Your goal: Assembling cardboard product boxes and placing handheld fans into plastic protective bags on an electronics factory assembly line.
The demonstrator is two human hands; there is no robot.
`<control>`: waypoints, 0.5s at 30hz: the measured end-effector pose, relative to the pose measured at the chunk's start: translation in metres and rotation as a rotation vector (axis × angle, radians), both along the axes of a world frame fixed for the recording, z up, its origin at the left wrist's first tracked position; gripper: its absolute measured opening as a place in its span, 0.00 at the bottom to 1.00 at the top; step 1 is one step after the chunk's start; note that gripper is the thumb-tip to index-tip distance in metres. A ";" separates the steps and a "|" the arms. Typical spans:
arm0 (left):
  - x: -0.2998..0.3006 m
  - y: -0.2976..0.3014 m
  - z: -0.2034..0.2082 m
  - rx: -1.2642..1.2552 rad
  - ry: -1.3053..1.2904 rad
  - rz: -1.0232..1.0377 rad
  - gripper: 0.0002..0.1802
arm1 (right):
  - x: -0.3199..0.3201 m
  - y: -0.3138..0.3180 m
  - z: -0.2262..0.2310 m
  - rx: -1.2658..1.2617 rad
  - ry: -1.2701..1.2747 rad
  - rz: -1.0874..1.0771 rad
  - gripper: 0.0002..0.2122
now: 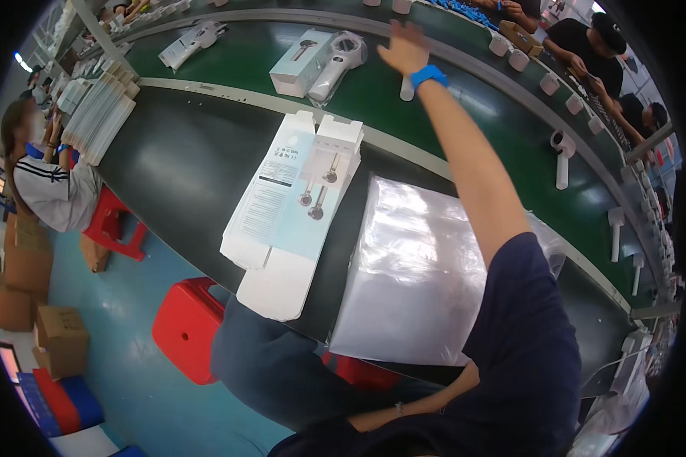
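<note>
Okay, so our right hand (405,49) is stretched out over the green belt (497,126), past the far end of the box stack (291,194) and off to its right. Fingers are spread, nothing pinched between them that we can see. The closest white gadget (407,90) is on the belt too, likewise beyond the box stack and to its right, its handle poking out below our hand, just left of the blue wristband (428,77). The far end looks covered by the hand, so we can't tell if they're touching. Key bit: that handle's long axis runs roughly back toward us, and the right hand is easily the nearer one. Our left hand (469,373) is way back at the near edge of the clear bags (404,320), right of the box stack, mostly hidden by our sleeve (526,305), so no clue about its fingers. Beyond the box stack sits a bagged gadget (331,76), head end away from us.
</note>
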State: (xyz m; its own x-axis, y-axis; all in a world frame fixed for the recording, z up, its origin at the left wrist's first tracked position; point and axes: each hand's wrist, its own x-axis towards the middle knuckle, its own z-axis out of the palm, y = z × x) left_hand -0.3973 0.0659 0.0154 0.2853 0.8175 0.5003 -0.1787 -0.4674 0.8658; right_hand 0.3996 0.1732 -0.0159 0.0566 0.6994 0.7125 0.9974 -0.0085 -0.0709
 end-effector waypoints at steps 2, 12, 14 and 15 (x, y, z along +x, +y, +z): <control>0.011 0.030 -0.012 -0.045 0.012 -0.050 0.25 | 0.057 -0.004 -0.002 -0.176 0.013 -0.043 0.26; 0.761 -0.426 -0.116 -0.385 0.206 -0.274 0.24 | 0.079 -0.081 0.042 0.121 0.063 0.594 0.30; 0.755 -0.447 -0.101 -0.426 0.053 -0.270 0.22 | 0.081 -0.108 0.063 0.149 -0.177 0.700 0.32; 0.745 -0.427 -0.090 0.029 0.191 -0.173 0.21 | 0.069 -0.133 0.071 -0.017 0.045 0.748 0.32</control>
State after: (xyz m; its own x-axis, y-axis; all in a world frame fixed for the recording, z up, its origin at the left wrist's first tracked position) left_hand 0.3479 -0.3616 -0.0748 0.5116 0.7340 0.4466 -0.0928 -0.4695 0.8780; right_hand 0.4685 0.0402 0.0554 -0.4090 0.5735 0.7098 0.7339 0.6690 -0.1176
